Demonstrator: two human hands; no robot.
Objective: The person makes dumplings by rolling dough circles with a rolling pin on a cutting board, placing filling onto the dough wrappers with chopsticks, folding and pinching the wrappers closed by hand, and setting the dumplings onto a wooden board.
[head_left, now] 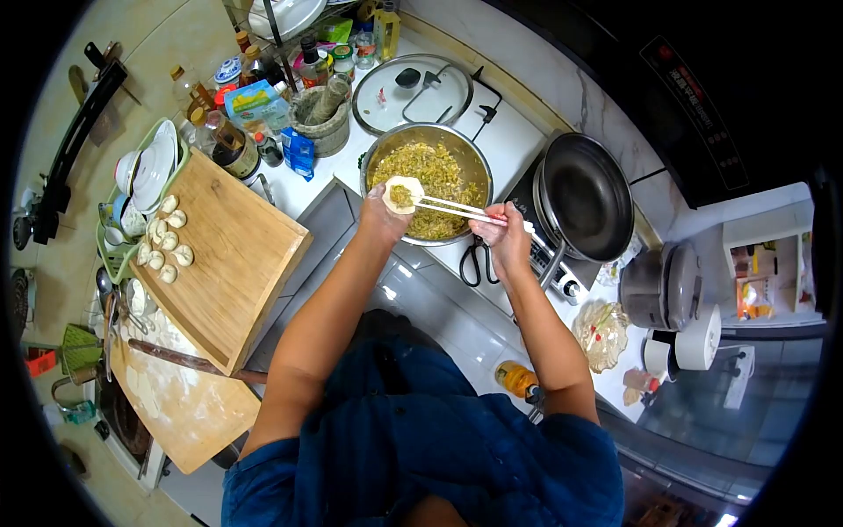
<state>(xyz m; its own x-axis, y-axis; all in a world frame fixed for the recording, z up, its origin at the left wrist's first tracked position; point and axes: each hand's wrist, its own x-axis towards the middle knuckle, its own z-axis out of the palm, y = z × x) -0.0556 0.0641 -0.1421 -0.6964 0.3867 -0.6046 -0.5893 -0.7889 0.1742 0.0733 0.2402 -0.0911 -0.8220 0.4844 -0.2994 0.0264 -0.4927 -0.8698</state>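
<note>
Head view: one wrapper [403, 197] held in cupped left hand [381, 217], two chopsticks [458, 208] pinched by right hand [503, 241], tips at wrapper, one bowl [479, 162] of filling [432, 165] set below at worktop's [294, 186] front edge, about nine dumplings [160, 241] grouped at wooden board's [232, 250] left edge

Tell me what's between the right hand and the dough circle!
White chopsticks, with the metal bowl of filling beneath them; the head view shows this.
</note>
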